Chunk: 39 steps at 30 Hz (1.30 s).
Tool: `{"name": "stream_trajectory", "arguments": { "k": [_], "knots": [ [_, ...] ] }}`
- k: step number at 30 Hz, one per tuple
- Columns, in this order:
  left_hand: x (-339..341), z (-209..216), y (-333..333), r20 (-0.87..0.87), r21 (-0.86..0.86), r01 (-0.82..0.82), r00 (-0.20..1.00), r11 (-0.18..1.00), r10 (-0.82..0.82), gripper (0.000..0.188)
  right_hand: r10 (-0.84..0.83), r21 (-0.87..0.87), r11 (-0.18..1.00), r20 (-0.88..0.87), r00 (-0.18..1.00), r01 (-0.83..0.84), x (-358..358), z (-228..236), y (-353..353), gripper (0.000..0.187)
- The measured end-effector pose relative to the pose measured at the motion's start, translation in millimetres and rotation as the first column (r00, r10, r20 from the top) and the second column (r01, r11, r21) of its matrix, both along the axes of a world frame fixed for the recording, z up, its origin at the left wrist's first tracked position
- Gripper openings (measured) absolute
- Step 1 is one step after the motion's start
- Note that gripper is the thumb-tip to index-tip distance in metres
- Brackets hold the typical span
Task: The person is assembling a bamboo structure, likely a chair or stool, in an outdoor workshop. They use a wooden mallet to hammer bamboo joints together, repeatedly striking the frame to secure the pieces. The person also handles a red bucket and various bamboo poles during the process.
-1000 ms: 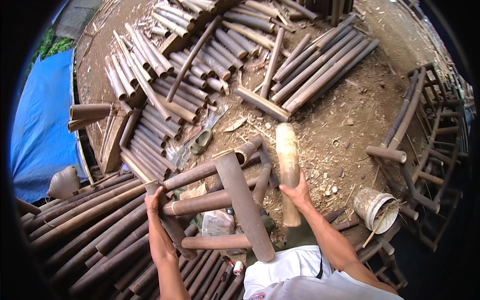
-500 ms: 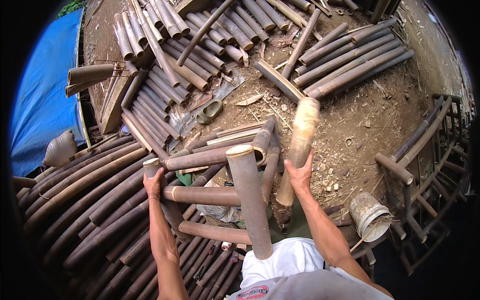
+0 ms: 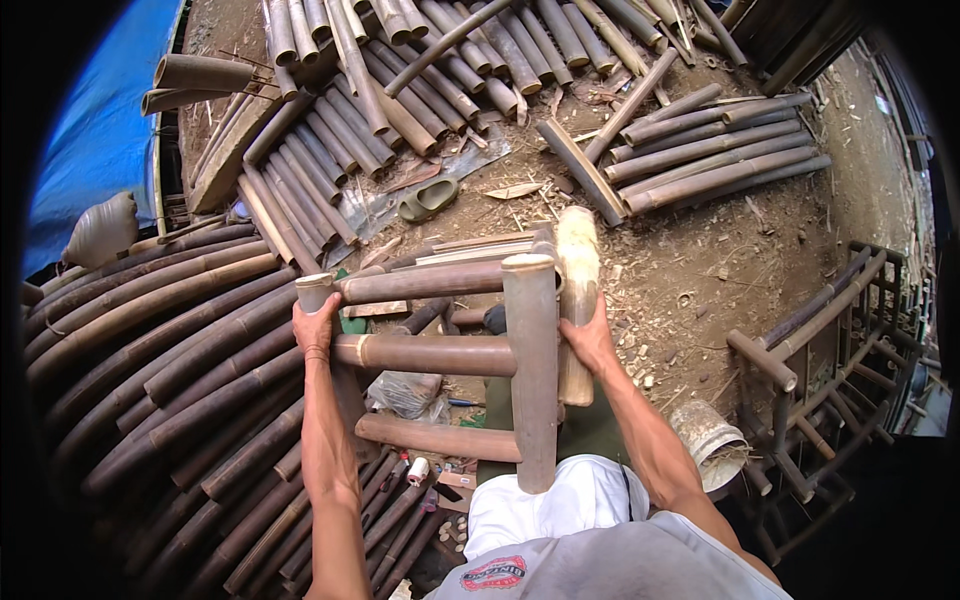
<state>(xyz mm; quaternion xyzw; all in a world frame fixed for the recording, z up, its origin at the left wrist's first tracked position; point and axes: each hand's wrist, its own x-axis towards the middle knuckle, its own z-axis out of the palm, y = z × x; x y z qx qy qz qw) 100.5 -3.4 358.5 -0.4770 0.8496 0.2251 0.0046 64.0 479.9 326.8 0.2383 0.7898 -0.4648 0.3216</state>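
A bamboo frame (image 3: 440,355) stands in front of me, with several rungs between its thick posts. My left hand (image 3: 316,326) is closed round the top of the left post (image 3: 314,290). The right post (image 3: 533,390) rises from near my lap, its pale cut end upward. Just right of it, my right hand (image 3: 591,341) grips a thick bamboo club (image 3: 579,255) with a frayed, pale top. The club is nearly upright and close against the post; I cannot tell whether they touch. The frame's far side is partly hidden behind the near rungs.
Long dark bamboo poles (image 3: 160,350) lie stacked at left. Cut bamboo lengths (image 3: 340,140) and another pile (image 3: 715,150) lie farther off. A green clog (image 3: 428,200) rests on the dirt. At right are a dirty white bucket (image 3: 705,440) and bamboo frames (image 3: 830,370).
The club has moved left to beside the right post and come more upright. The frame has turned, its near rungs now more level. My left hand keeps hold of its post.
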Motion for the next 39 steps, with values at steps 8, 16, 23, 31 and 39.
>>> {"name": "stream_trajectory", "arguments": {
  "k": [8, 16, 23, 31, 39],
  "knots": [
    [1, 10, 1, 0.078, -0.035, -0.022, 0.997, 0.999, 0.025, 0.076, -0.257, 0.041, 0.961, -0.224, 0.940, 0.273, -16, -6, 7, 0.109],
    [19, -1, -16, 0.035, 0.003, 0.019, 0.999, 1.000, -0.019, 0.076, 0.094, 0.014, 0.996, -0.195, 0.976, -0.093, -34, -13, 14, 0.108],
    [10, -2, -8, 0.056, -0.010, -0.042, 0.998, 0.999, 0.043, 0.078, 0.056, -0.045, 0.997, 0.025, 0.998, -0.055, -31, -2, 2, 0.110],
    [61, 44, 128, -0.214, -0.313, 0.293, 0.905, 0.903, -0.368, 0.071, 0.152, 0.115, 0.981, 0.036, 0.988, -0.155, 17, 38, 90, 0.108],
    [107, 98, 394, -0.140, 0.652, 0.215, 0.977, 0.727, -0.163, 0.082, 0.406, 0.013, 0.892, 0.421, 0.811, -0.452, 124, 24, 169, 0.099]
  ]
}}
